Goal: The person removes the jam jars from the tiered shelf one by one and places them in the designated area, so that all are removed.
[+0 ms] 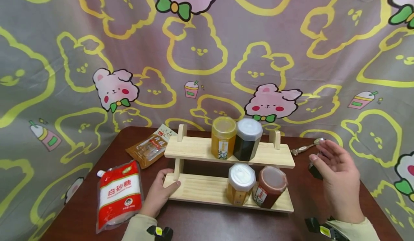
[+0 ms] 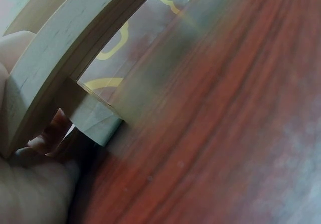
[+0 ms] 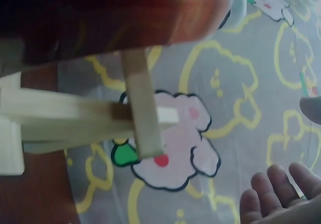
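Note:
A two-tier wooden rack (image 1: 200, 189) stands on the table. My left hand (image 1: 158, 194) grips the left end of its lower board, thumb on top; in the left wrist view part of this hand (image 2: 35, 189) shows beside the wood. On the upper board stand a yellow jar (image 1: 223, 138) and a dark jar with a white lid (image 1: 247, 142). Below are an amber jar with a white lid (image 1: 240, 185) and a reddish-brown jar (image 1: 271, 187). My right hand (image 1: 341, 178) is raised to the rack's right, fingers loosely bent, holding nothing.
A red and white bag of white sugar (image 1: 119, 194) lies left of the rack, with a brown packet (image 1: 150, 147) behind it. Near my right hand are a metal spoon (image 1: 305, 148) and a partly hidden black object (image 1: 315, 171). A patterned curtain (image 1: 207, 61) hangs behind the table.

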### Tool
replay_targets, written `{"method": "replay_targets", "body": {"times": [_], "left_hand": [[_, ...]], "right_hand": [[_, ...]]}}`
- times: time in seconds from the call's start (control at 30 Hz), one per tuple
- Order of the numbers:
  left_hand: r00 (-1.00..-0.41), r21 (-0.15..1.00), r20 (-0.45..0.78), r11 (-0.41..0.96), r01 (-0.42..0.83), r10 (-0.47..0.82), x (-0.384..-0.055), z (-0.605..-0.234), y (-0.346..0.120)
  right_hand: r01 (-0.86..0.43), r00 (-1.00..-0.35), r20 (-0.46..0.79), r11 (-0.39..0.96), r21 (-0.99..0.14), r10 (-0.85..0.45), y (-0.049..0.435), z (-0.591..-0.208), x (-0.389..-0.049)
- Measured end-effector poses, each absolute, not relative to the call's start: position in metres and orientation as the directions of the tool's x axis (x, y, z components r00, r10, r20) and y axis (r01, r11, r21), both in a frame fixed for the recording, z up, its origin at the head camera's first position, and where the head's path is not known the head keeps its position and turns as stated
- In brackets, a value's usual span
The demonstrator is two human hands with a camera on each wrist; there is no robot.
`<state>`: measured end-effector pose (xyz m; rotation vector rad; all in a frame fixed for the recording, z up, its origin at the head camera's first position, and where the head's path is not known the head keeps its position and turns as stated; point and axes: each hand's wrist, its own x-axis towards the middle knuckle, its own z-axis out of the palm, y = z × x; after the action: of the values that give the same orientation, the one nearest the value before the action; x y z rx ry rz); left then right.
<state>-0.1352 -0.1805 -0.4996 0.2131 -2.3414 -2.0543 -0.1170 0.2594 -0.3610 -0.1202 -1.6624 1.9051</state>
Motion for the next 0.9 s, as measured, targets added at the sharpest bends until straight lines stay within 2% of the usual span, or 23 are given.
{"method": "replay_targets", "body": {"times": [0.2,0.4,0.5,0.7,0.9], "left_hand": [[-0.991,0.989,-0.076,0.122,-0.09,-0.111,-0.136,-0.5,-0.179],[-0.988,0.986,-0.09,0.131,-0.106,-0.122,-0.138,-0.502,-0.18],[-0.988,0.985,-0.094,0.135,-0.11,-0.121,-0.137,-0.501,-0.18],[-0.989,0.985,-0.088,0.135,-0.103,-0.116,-0.137,-0.502,-0.18],[-0.99,0.988,-0.081,0.122,-0.096,-0.116,-0.137,-0.502,-0.18]], "right_hand": [[-0.357,-0.893,0.342,0.002,-0.934,0.293,0.256,-0.353,-0.116],[-0.326,-0.931,0.338,0.101,-0.94,0.14,0.251,-0.347,-0.117],[-0.323,-0.94,0.332,0.109,-0.94,0.077,0.248,-0.344,-0.119],[-0.3,-0.953,0.303,0.156,-0.941,-0.003,0.24,-0.338,-0.123],[-0.234,-0.97,0.241,0.323,-0.917,-0.018,0.232,-0.331,-0.127]]}}
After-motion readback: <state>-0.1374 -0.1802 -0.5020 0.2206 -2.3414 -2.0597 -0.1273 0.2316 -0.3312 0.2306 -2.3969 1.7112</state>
